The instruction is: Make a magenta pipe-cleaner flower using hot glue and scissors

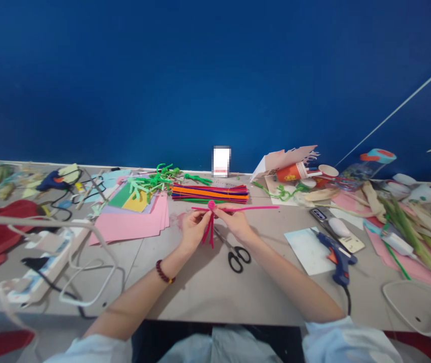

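Observation:
Between my two hands is a small pink pipe-cleaner figure (pixel 211 205) with a round coiled top and several stems hanging down. My left hand (pixel 193 229) pinches it from the left, just under the coil. From the other side, the fingers of my right hand (pixel 234 221) close on it, and a long pink stem reaches out past them to the right. Black-handled scissors (pixel 239 258) lie on the table below my right hand, their blades partly behind the hanging stems. A bundle of coloured pipe cleaners (pixel 209 193) lies just beyond my hands.
Pink paper sheets (pixel 132 222) and green pipe-cleaner pieces (pixel 162 177) lie to the left, near a white power strip (pixel 49 267) with cables. A blue glue gun (pixel 338 259) rests at right by a phone (pixel 318 214). An orange paper cup (pixel 291 173) lies tipped behind.

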Available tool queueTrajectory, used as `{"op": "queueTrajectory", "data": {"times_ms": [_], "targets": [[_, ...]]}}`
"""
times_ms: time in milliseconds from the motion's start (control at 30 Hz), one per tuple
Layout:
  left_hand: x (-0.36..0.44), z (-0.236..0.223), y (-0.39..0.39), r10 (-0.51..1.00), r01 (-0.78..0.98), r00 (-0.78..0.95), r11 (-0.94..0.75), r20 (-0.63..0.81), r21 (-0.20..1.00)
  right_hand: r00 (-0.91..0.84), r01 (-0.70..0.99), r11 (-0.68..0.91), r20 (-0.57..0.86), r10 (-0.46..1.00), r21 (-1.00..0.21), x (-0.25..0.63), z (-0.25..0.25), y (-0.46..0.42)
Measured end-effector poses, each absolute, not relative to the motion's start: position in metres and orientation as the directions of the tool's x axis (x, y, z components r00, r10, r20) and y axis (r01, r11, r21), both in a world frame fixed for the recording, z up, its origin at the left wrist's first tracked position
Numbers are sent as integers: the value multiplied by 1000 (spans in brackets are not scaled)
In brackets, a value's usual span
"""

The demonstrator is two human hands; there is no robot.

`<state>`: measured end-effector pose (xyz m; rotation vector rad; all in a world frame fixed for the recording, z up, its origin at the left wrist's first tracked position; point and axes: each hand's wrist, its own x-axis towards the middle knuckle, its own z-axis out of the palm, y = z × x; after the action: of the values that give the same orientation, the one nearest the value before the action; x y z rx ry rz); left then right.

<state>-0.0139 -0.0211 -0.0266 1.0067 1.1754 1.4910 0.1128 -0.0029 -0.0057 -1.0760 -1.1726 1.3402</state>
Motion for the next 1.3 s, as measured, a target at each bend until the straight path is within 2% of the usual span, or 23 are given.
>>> {"op": "queueTrajectory", "data": {"times_ms": [100,233,400,633,767,933,1033,1133,1300], "targets": [[-14,-27,-20,977,-188,-208,-77,37,979,-107,-133,4,18,994,-991,113,-6,-2],[-19,-28,-16,985,-227,-174,-20,-20,974,-261,-119,-13,19,965,-993,122,0,5],[-24,-26,-14,1000,-327,-18,-3,-3,945,-401,-48,-20,1,916,-999,138,14,12],[-20,-24,-14,992,-384,-27,101,-120,918,-459,69,31,-4,888,-997,144,13,13],[-22,-28,-12,990,-318,6,133,-138,939,-450,136,81,11,893,-987,144,10,14],[-25,-26,-10,995,-194,33,97,-92,976,-359,108,72,29,933,-991,140,8,13],[-27,-25,-9,996,-142,32,87,-83,986,-321,147,117,65,945,-982,139,8,13],[-30,-26,-8,991,-144,79,118,-108,983,-293,189,157,97,951,-969,138,10,13],[-30,-24,-10,982,-211,109,177,-157,961,-308,162,192,135,942,-968,139,12,13]]}}
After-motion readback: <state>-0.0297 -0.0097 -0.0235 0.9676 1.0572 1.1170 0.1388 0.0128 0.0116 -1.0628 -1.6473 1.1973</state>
